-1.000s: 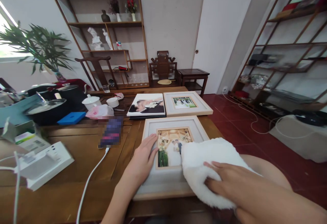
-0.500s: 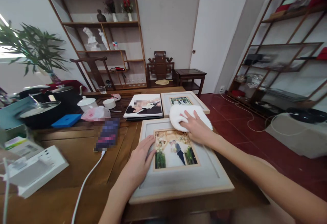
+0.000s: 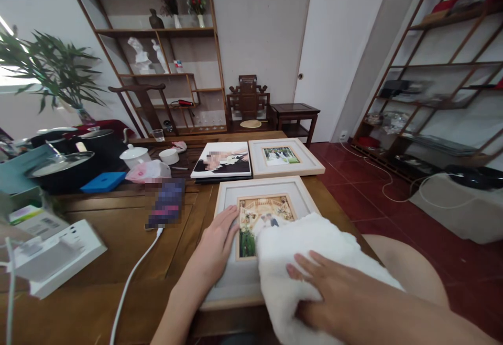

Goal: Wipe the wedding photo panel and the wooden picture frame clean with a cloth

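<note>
A framed wedding photo [image 3: 245, 229] in a pale wooden frame lies flat at the table's near edge. My left hand [image 3: 214, 237] rests on the frame's left side, fingers stretched out flat and touching the photo's edge. A fluffy white towel [image 3: 314, 235] covers the frame's lower right part and hangs over its near edge. My right hand [image 3: 330, 287] presses on the towel with fingers bent into it; the thumb is partly hidden in a fold.
Behind lie a second framed photo [image 3: 288, 157] and a white-bordered photo panel [image 3: 222, 160]. Left are a blurred-out phone [image 3: 167, 203] on a white cable, a white power strip [image 3: 68, 261], a blue box [image 3: 104, 182], a teapot [image 3: 134, 155] and black pots [image 3: 65, 169]. A round stool [image 3: 408, 266] stands at right.
My right hand has dragged the towel from the frame's far edge toward me to its near right corner. The second framed photo is now uncovered. My left hand stays in place.
</note>
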A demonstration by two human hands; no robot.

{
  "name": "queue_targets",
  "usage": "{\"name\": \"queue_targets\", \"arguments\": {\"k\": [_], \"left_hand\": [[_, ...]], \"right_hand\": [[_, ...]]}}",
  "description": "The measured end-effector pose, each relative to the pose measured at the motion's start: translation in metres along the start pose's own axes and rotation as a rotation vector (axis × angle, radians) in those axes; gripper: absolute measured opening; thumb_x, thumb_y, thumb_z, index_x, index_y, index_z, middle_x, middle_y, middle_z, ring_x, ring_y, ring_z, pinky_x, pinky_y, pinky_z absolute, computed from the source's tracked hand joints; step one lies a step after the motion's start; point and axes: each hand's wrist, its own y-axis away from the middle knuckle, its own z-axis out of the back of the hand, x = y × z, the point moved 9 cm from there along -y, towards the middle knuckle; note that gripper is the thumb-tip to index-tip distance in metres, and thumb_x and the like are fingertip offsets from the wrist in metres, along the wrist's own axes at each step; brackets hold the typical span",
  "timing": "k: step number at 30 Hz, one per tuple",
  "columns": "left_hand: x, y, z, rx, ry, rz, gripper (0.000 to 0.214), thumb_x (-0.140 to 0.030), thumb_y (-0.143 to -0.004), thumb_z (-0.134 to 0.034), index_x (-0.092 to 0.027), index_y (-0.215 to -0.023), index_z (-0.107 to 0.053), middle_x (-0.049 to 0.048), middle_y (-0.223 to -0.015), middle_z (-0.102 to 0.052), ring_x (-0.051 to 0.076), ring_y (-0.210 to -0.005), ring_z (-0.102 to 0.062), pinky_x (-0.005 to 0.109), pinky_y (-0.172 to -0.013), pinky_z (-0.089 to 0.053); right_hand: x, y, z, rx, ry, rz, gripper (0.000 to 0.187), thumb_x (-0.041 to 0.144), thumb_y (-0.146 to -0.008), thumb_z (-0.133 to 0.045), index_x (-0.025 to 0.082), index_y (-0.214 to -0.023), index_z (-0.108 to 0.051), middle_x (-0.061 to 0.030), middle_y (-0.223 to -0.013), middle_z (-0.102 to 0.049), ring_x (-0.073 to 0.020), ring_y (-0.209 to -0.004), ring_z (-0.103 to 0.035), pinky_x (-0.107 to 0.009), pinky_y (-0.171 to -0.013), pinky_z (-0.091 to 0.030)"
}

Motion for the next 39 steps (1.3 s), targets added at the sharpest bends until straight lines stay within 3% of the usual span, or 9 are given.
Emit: {"name": "queue_targets", "arguments": {"k": [4,9,12,16,20,26,30,34,39], "left_hand": [[-0.001,-0.001,0.0,-0.006,-0.006,-0.023,0.039,-0.026,-0.091,-0.034,-0.009,-0.121,-0.053,0.013,-0.131,-0.052,0.021,-0.124,-0.045,0.039,-0.106,-0.034],[-0.006,-0.001,0.004,-0.006,-0.008,-0.048,0.038,-0.024,-0.09,-0.036,-0.011,-0.122,-0.053,0.0121,-0.13,-0.053,0.021,-0.123,-0.046,0.039,-0.105,-0.036],[-0.008,0.0,0.006,-0.013,-0.002,-0.054,0.037,-0.023,-0.089,-0.037,-0.012,-0.121,-0.054,0.0115,-0.13,-0.053,0.021,-0.123,-0.046,0.04,-0.104,-0.037],[-0.008,0.001,0.007,-0.027,0.012,-0.049,0.036,-0.023,-0.089,-0.038,-0.012,-0.119,-0.055,0.0119,-0.129,-0.054,0.021,-0.122,-0.047,0.04,-0.104,-0.038],[-0.004,0.001,0.004,-0.029,0.015,-0.032,0.037,-0.023,-0.089,-0.037,-0.011,-0.12,-0.054,0.0129,-0.129,-0.053,0.021,-0.123,-0.046,0.039,-0.104,-0.037],[-0.001,0.002,0.002,-0.039,0.012,-0.026,0.037,-0.023,-0.089,-0.037,-0.012,-0.121,-0.052,0.0122,-0.131,-0.052,0.021,-0.123,-0.046,0.04,-0.104,-0.037],[-0.001,0.002,0.001,-0.019,0.008,-0.011,0.037,-0.023,-0.09,-0.036,-0.014,-0.122,-0.051,0.0112,-0.132,-0.051,0.021,-0.124,-0.045,0.041,-0.105,-0.036],[-0.003,0.001,0.001,-0.002,0.006,-0.011,0.037,-0.023,-0.09,-0.036,-0.014,-0.121,-0.052,0.011,-0.132,-0.051,0.021,-0.125,-0.044,0.041,-0.105,-0.036],[-0.003,0.002,-0.001,0.019,0.007,-0.004,0.037,-0.024,-0.09,-0.036,-0.014,-0.122,-0.051,0.0114,-0.133,-0.049,0.021,-0.126,-0.042,0.041,-0.106,-0.034]], "right_hand": [[-0.007,-0.014,-0.008,0.074,0.042,-0.037,0.058,0.007,-0.062,-0.054,0.017,-0.12,-0.054,-0.0162,-0.136,-0.043,-0.0383,-0.124,-0.036,-0.055,-0.1,-0.033],[-0.056,-0.04,0.021,-0.125,0.092,-0.202,0.065,-0.006,-0.057,-0.04,0.011,-0.119,-0.051,-0.0173,-0.144,-0.028,-0.0308,-0.135,-0.013,-0.05,-0.107,-0.022],[-0.089,-0.062,0.036,-0.222,0.185,-0.241,0.066,-0.006,-0.061,-0.04,0.01,-0.125,-0.046,-0.016,-0.146,-0.023,-0.0322,-0.135,-0.009,-0.051,-0.107,-0.02],[-0.111,-0.086,0.04,-0.18,0.288,-0.218,0.06,-0.003,-0.062,-0.044,0.012,-0.119,-0.053,-0.0125,-0.144,-0.031,-0.037,-0.134,-0.011,-0.056,-0.105,-0.016],[-0.095,-0.076,0.032,-0.091,0.246,-0.188,0.06,-0.005,-0.059,-0.042,0.014,-0.113,-0.058,-0.0128,-0.14,-0.038,-0.0352,-0.133,-0.015,-0.056,-0.104,-0.018],[-0.021,-0.02,0.025,0.084,0.09,-0.051,0.055,-0.003,-0.059,-0.043,0.018,-0.106,-0.062,-0.0103,-0.136,-0.045,-0.0301,-0.13,-0.03,-0.052,-0.105,-0.023],[0.006,-0.002,0.009,0.178,0.037,0.064,0.041,0.004,-0.067,-0.052,0.023,-0.101,-0.066,-0.0081,-0.134,-0.047,-0.0356,-0.123,-0.04,-0.055,-0.1,-0.033],[0.009,-0.008,-0.005,0.109,-0.014,0.116,0.039,0.008,-0.074,-0.049,0.027,-0.104,-0.064,-0.0022,-0.141,-0.038,-0.0358,-0.129,-0.028,-0.059,-0.103,-0.026],[-0.019,-0.026,0.004,-0.008,-0.03,-0.006,0.064,-0.004,-0.057,-0.041,0.013,-0.117,-0.054,-0.0101,-0.147,-0.025,-0.0274,-0.135,-0.009,-0.05,-0.109,-0.019]]}}
